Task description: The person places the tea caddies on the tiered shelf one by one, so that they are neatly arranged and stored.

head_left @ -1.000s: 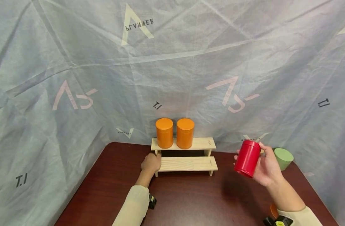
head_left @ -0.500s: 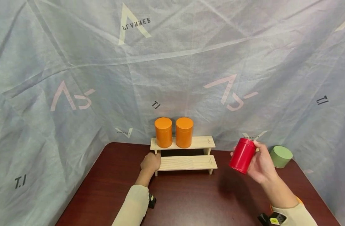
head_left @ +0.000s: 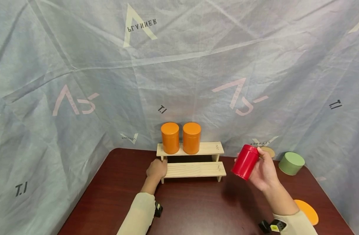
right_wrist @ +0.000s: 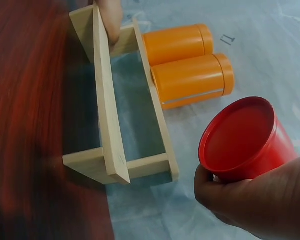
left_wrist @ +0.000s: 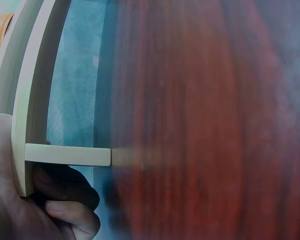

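Note:
My left hand (head_left: 156, 169) grips the left end of a two-step wooden shelf (head_left: 197, 169); in the left wrist view its fingers (left_wrist: 72, 212) curl under the lower board beside a leg. Two orange canisters, one on the left (head_left: 170, 138) and one beside it (head_left: 191, 138), stand upright on the upper step. To the right of the shelf, my right hand (head_left: 264, 173) holds a red canister (head_left: 245, 162), tilted, above the table. The red canister's round base (right_wrist: 237, 135) faces the right wrist camera. Nothing stands on the lower step.
A green canister (head_left: 291, 163) stands at the table's back right corner. Behind my right hand shows a tan round top (head_left: 268, 151). An orange round top (head_left: 308, 212) is partly hidden by my right forearm. Grey printed cloth (head_left: 179, 81) hangs behind the dark red table (head_left: 194, 209).
My right hand has carried the red canister leftward, closer to the shelf. The tan top and the orange one near my forearm have come more into view. My left hand keeps its place.

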{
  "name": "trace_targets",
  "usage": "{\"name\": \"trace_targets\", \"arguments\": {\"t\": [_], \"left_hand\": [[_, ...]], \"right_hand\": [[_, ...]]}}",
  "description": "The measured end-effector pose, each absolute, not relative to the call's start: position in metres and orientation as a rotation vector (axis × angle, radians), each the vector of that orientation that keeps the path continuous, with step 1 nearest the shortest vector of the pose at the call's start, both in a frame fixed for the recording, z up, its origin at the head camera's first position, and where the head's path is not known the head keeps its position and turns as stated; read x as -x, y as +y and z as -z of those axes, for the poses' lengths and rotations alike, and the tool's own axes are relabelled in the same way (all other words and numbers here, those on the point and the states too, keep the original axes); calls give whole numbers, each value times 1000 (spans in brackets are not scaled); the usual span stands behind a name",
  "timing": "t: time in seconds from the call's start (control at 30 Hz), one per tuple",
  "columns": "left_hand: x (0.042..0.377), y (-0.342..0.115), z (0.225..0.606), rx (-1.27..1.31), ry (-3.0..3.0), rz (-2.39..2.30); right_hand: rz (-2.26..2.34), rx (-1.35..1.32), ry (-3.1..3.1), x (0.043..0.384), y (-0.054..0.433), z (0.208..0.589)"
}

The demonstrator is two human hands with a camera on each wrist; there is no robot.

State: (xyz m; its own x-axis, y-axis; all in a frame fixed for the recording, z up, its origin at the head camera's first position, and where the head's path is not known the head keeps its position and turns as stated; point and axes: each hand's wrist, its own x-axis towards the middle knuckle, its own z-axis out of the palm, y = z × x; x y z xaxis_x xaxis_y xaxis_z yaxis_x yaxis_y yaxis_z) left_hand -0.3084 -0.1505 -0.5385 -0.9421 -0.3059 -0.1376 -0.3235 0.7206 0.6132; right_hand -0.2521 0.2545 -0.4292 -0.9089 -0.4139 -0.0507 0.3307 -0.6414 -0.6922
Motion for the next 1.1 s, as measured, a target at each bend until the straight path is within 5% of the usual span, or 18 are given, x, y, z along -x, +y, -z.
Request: {"name": "trace_targets", "arguments": {"t": [1.1], "left_hand": [[309, -151, 540, 529, 2895, -1047]], "right_hand": [[2380, 91, 1888, 266, 199, 437]]}}
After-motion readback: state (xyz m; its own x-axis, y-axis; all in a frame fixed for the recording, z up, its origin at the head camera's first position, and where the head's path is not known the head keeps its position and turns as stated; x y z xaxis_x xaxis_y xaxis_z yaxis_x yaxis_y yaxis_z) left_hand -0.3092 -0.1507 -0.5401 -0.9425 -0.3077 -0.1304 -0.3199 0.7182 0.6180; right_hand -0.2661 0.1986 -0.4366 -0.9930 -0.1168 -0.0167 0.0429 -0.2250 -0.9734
